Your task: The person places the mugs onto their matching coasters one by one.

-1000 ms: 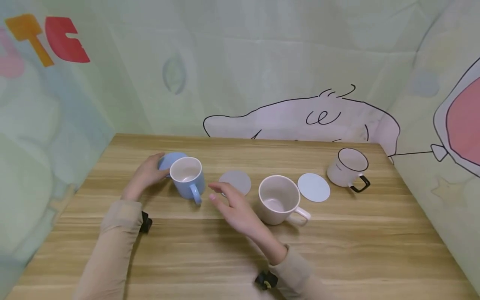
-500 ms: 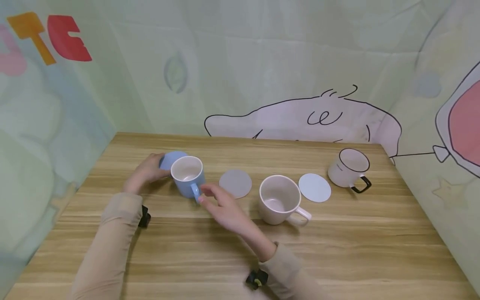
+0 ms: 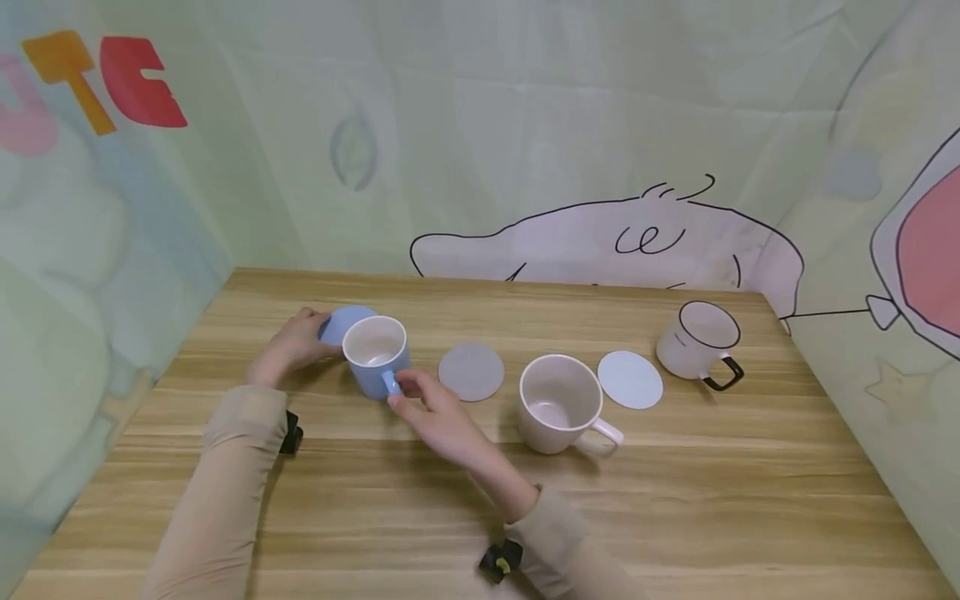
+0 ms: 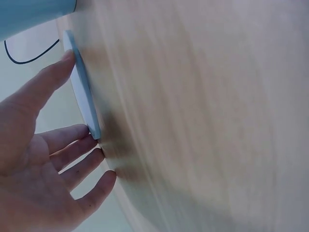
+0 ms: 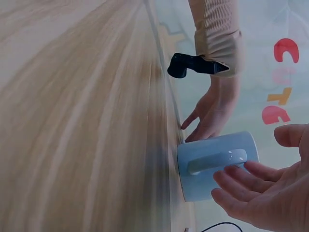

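Note:
A light blue mug [image 3: 372,364] stands upright on the wooden table [image 3: 675,500], its handle turned toward me. Behind it to the left a blue coaster [image 3: 341,322] is tipped up on edge, and my left hand [image 3: 318,335] pinches it between thumb and fingers. The left wrist view shows the coaster [image 4: 82,89] raised off the wood. My right hand [image 3: 397,392] reaches in from the right with straight fingers, and its fingertips [image 5: 244,166] touch the mug's handle [image 5: 212,163] without curling round it.
A grey coaster [image 3: 471,372] lies right of the blue mug. Further right stand a cream mug [image 3: 558,402], a pale round coaster [image 3: 630,379] and a white mug with a black rim and handle [image 3: 693,337]. Printed fabric walls close the back and both sides.
My right hand moved left from beside the grey coaster to the blue mug's handle. The left hand stayed on the blue coaster.

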### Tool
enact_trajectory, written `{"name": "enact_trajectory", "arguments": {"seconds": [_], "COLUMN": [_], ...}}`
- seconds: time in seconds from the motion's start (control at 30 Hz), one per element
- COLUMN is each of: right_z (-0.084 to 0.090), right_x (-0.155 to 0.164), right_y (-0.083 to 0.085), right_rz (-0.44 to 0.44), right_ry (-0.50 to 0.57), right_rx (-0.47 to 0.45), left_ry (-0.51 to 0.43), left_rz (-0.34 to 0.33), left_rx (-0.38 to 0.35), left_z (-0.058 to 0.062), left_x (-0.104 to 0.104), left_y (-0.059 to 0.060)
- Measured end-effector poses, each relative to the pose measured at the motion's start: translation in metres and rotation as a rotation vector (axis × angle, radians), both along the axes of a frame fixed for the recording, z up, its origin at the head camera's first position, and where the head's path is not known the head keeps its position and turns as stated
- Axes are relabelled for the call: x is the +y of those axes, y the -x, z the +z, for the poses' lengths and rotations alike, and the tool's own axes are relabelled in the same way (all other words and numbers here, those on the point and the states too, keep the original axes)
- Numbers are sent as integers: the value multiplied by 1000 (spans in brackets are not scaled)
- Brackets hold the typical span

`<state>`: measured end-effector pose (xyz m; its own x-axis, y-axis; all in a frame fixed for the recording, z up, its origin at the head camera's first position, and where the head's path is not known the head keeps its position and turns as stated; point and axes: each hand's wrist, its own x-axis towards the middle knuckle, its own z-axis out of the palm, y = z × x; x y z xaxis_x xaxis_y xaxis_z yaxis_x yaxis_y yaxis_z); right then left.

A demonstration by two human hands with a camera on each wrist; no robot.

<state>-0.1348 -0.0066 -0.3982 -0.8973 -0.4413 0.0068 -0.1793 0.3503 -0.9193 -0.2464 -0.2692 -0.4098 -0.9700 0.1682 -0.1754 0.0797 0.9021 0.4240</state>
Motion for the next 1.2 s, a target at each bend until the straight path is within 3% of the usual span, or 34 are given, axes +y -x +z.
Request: {"name": "enact_trajectory", "arguments": {"seconds": [0.23,0.5,0.8,1.2], "right_z": [-4,-3,-6,-14], "right_x": [-6,-11,-18,-26], "right_y": [3,10,13,14], "right_rz": [-59,-94,-125,-120], "right_ry": [42,52,68,176], "right_rx": [-82,-130,-130,-150], "left_ry": [-7,3,23,29], "left_rz": [13,33,40,45], "left_rx": [3,-13,-35,-30], "left_z": [-2,5,6,6], "left_x": [0,3,3,6], "left_y": [-3,-6,-6,-8]}}
